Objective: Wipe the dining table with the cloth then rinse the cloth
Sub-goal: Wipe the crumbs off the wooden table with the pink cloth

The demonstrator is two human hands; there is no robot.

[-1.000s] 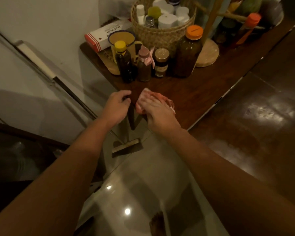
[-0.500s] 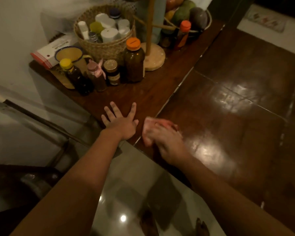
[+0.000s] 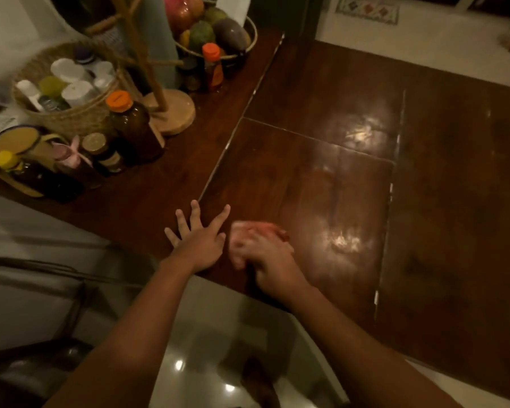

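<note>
Two hands rested near the front edge of the dark wooden dining table [image 3: 321, 178], one bare, one on the cloth.

At the far left corner stood a woven basket [image 3: 68, 113] of bottles, with an orange-capped brown jar [image 3: 131, 125] just beside it. The left hand [image 3: 199, 241] lay flat by the front edge, fingers spread wide. Just beside it, the right hand [image 3: 265, 256] pressed the pink cloth [image 3: 259, 228] onto the surface, fingers together over it; the hand was blurred.
</note>
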